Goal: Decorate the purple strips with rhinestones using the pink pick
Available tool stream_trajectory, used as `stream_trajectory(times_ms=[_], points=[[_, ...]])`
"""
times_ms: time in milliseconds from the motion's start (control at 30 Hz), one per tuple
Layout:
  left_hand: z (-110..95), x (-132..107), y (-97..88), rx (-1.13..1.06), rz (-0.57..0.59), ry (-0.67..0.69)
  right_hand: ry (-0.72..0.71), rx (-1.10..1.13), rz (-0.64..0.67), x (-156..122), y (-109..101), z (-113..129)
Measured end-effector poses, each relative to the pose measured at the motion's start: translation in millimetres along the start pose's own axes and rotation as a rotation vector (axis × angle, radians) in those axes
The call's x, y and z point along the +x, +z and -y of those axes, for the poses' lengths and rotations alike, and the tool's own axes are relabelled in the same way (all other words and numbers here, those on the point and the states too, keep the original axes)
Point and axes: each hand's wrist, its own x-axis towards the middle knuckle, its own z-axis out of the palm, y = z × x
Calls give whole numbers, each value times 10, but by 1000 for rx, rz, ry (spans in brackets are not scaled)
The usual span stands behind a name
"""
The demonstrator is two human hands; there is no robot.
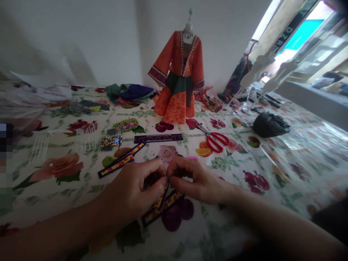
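From the head camera, my left hand [136,188] and my right hand [194,181] meet fingertip to fingertip low on the flowered tablecloth [272,159]. Both are closed in a pinch on the upper end of a patterned ribbon strip [163,204], dark-edged with a yellow and red middle; whether something small, like a pin, sits between my fingers I cannot tell.

I judge the work partly done: the little orange dress [181,83] stands finished-looking on its stand at the back, and two matching strips [121,161] lie apart to my left, beside a dark purple band [158,138] and a patch of beads [125,125]. The red scissors [214,139] lie unused off to the right. This strip is the one being handled, and the others look untouched.

The strip lies flat, its long axis on a diagonal: the near end points down-left toward me, the far end up-right into my fingers.
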Motion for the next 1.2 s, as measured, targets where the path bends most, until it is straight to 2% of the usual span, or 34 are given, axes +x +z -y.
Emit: stream_trajectory(times_ms=[467,1200], points=[[24,19,0,27,-6,39,-3,1,7,-13,-3,-8],[-20,-2,-2,6,-9,10,-18,-50,-6,-15,3,-19]])
